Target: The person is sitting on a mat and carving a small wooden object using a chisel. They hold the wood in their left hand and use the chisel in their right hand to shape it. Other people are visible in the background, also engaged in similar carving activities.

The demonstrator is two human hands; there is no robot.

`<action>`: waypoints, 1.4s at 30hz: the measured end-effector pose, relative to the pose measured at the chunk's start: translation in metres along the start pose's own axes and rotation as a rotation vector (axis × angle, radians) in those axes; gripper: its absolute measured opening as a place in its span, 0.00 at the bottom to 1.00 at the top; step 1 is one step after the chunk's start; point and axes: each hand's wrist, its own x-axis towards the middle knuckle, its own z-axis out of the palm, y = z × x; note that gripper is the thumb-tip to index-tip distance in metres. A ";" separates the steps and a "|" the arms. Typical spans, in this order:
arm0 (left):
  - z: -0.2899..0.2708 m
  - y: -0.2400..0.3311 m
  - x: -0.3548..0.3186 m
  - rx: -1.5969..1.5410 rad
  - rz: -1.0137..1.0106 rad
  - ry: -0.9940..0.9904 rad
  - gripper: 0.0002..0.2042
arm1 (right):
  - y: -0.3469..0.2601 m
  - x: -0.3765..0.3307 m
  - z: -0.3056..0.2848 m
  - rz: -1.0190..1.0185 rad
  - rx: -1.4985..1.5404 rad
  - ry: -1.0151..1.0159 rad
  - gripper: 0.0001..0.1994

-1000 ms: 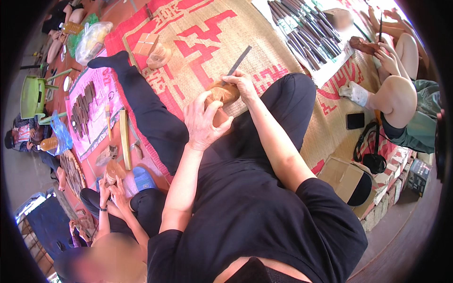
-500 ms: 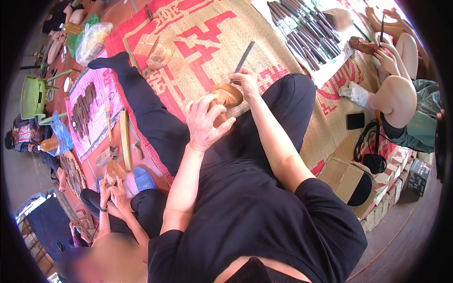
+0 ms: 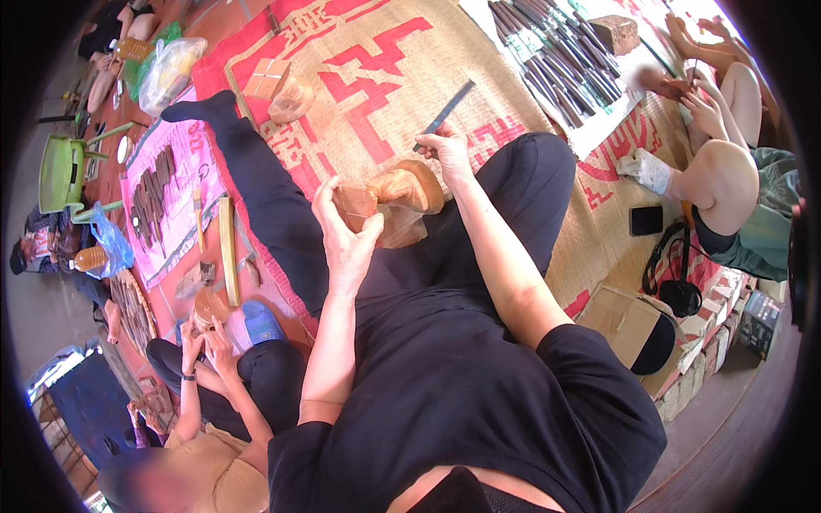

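Half-shaped wooden carving (image 3: 395,198) on the lap, gripped by the left hand (image 3: 346,232) with fingers curled round its near end — right hand (image 3: 446,145) pinching a slim chisel (image 3: 445,113) above its far side — surface seemingly rough, much cutting left.

My reddish-brown carved wood piece (image 3: 395,198) sits on my lap, rounded and smooth; slim dark chisel (image 3: 445,113) angled up over it.

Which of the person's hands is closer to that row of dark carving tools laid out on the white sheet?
The right hand. It holds a thin dark tool up over the mat, below and left of the row of carving tools. The left hand grips the wooden carving over the lap, farther away.
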 end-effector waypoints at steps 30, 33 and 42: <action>0.015 0.004 0.009 0.393 0.258 0.144 0.29 | 0.009 -0.001 -0.002 0.027 0.025 -0.015 0.04; 0.020 -0.003 0.001 0.376 0.280 0.188 0.28 | 0.005 -0.004 -0.001 0.099 0.034 -0.061 0.04; 0.020 -0.017 -0.002 0.340 0.364 0.236 0.29 | 0.012 -0.003 -0.003 0.082 -0.211 -0.123 0.05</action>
